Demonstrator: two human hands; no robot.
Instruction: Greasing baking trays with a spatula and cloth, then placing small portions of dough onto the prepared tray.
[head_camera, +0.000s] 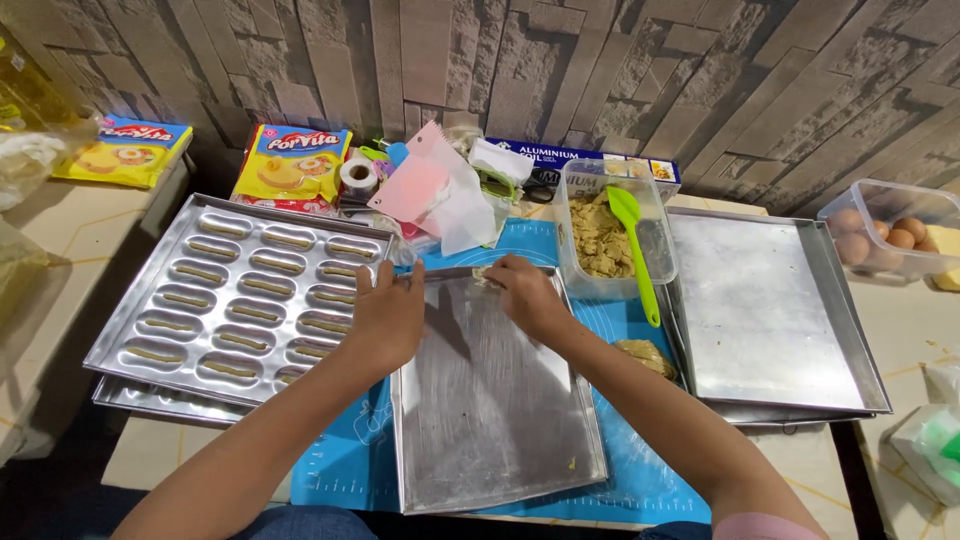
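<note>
Left hand (388, 318) steadied the flat tray (495, 400); right hand (527, 296), its grip pinching dough (487, 275), was best kept at the far rim.

Tiled table (70, 235), blue mat (345, 465), moulded tray (150, 290), flat tray (850, 330), egg box (885, 255)

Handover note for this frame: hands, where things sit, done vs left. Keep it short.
Left hand: resting on the far left corner of the flat tray, nothing gripped that shows.
Right hand: at the tray's far edge, fingertips on a small piece of dough; cannot tell if it is pinched.
Tray sits on the blue mat. Tub of dough with green spatula just beyond the right hand.
Done: moulded tray at left has dough in its slots.
Left: flat tray almost bare; a loose dough lump lies on the mat.
</note>
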